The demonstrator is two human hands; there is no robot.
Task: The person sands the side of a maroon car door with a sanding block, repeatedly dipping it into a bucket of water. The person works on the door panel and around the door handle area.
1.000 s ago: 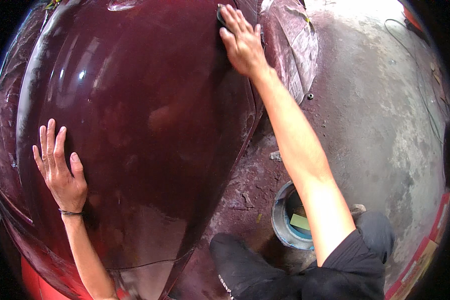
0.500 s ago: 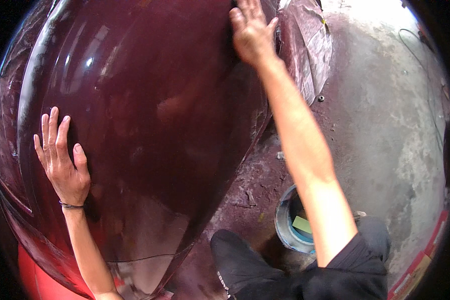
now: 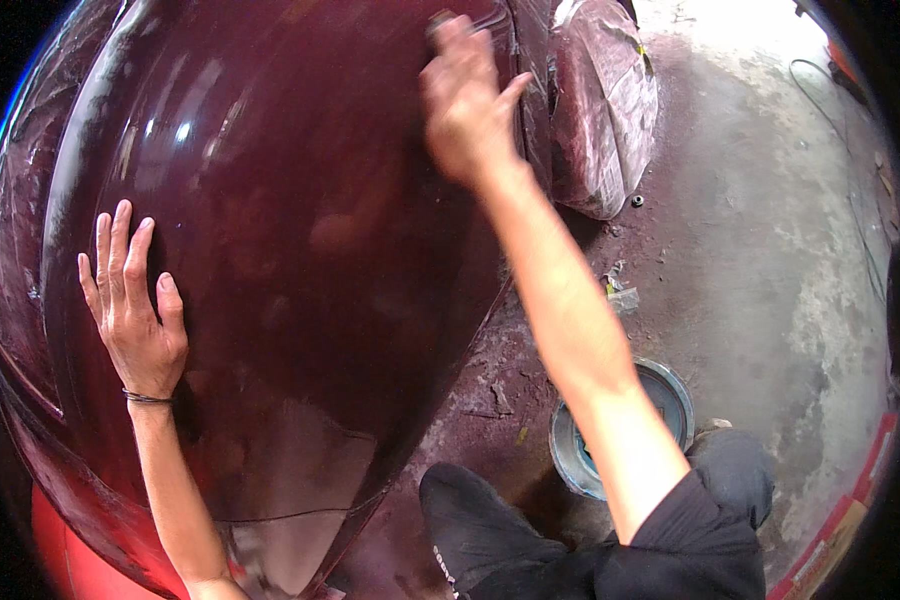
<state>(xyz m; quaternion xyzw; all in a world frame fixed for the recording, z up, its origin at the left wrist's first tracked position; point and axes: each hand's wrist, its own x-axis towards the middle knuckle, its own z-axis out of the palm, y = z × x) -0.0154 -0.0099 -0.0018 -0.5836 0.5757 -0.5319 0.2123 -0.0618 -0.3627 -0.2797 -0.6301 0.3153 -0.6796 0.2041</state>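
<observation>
A concrete floor, grey and mottled with pale patches [image 3: 750, 230], fills the right of the frame, a thin dark cable [image 3: 850, 165] trailing across it at the upper right. A broad, curved, glossy dark-maroon car panel [image 3: 300, 240] takes up the left and centre, light glinting off it at the upper left. At the left of the frame, a person's left hand [image 3: 140, 335], a thin dark band [image 3: 148, 398] at its wrist, lies flat on the panel, fingers extended, thumb apart, holding nothing. At top centre, the right hand [image 3: 468, 110], blurred, is over the same panel near its right edge, one finger splayed to the right. A small, dark, pad-like piece [image 3: 439, 18] shows at its fingertips; whether the fingers pinch it or only press it, I cannot tell. Just right of that edge bulges a crumpled, maroon-dusted plastic sheet [image 3: 605, 110]. Below, the right forearm crosses above a round grey bucket [image 3: 564, 452] on the floor, beside the person's dark-clothed knees [image 3: 470, 510].
</observation>
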